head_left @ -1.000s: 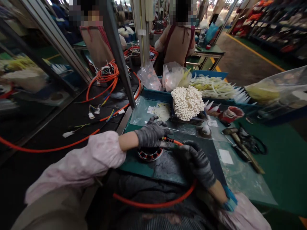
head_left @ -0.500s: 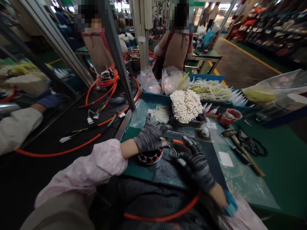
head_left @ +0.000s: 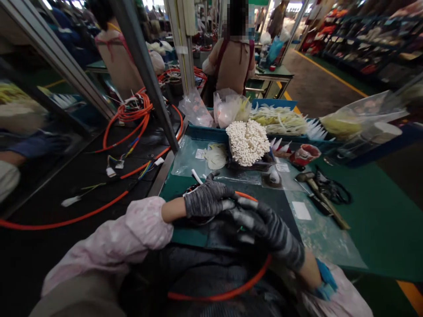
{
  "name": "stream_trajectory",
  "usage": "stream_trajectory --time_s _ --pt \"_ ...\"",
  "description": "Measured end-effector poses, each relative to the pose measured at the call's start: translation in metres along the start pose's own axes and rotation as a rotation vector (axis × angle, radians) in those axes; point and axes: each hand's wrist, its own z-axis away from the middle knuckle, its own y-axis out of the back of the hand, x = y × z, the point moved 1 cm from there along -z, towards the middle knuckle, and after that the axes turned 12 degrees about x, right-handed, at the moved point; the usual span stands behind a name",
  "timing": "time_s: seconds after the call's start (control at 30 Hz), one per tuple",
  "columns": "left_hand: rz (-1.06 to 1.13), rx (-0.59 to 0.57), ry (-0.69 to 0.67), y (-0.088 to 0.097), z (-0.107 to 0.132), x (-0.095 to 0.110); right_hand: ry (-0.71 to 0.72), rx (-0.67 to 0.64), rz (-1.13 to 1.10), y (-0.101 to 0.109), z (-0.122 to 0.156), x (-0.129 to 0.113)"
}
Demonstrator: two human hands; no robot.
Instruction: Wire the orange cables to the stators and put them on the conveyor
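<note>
Both my hands wear grey knit gloves and meet over a round wound stator (head_left: pixel 194 218) on the green bench mat (head_left: pixel 370 220). My left hand (head_left: pixel 206 199) is curled over the stator, a thin white tube (head_left: pixel 197 176) poking up behind its knuckles. My right hand (head_left: pixel 261 222) presses in from the right, fingers closed on the wire ends beside the left fingers. An orange cable (head_left: pixel 231 290) runs from the stator and loops down over my lap. The stator is mostly hidden under the hands.
A clump of white tubes (head_left: pixel 247 141), plastic bags (head_left: pixel 228 108), a blue tray of white and yellow sleeves (head_left: pixel 280 121), a red tape roll (head_left: pixel 306 154) and a hammer (head_left: pixel 322 198) lie beyond. Orange cable harnesses (head_left: pixel 128 114) cover the black conveyor at left. Two people stand behind.
The hands have closed together over the stator, hiding it; my right hand slid left to meet the left. A white tube now shows behind the left hand. The camera view shifted.
</note>
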Motion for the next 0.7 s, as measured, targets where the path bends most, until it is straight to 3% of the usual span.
stream_trajectory --time_s 0.07,0.13,0.2,0.27,0.33,0.43,0.6,0.7 --pt "-0.023 0.024 -0.008 0.000 0.002 0.002 -0.088 -0.075 -0.035 -0.004 -0.007 -0.002" --pt "-0.153 0.158 -0.037 -0.001 0.010 0.009 -0.168 -0.090 -0.029 -0.004 -0.011 -0.006" --pt "-0.291 0.308 -0.098 -0.004 0.023 0.020 -0.115 -0.075 -0.014 -0.001 -0.014 -0.010" --pt "-0.350 0.370 -0.172 -0.008 0.035 0.032 -0.003 -0.032 0.018 0.004 -0.016 -0.014" --pt "-0.362 0.384 -0.199 -0.014 0.042 0.040 0.052 0.012 0.029 0.005 -0.018 -0.017" --pt "-0.397 0.418 -0.158 -0.027 0.043 0.038 0.009 0.144 0.026 -0.004 -0.020 -0.019" --pt "-0.424 0.410 -0.110 -0.046 0.055 0.023 -0.306 0.545 -0.067 -0.041 -0.017 -0.006" --pt "-0.410 0.289 -0.221 -0.040 0.079 0.020 -0.334 0.463 -0.076 -0.062 -0.017 0.010"
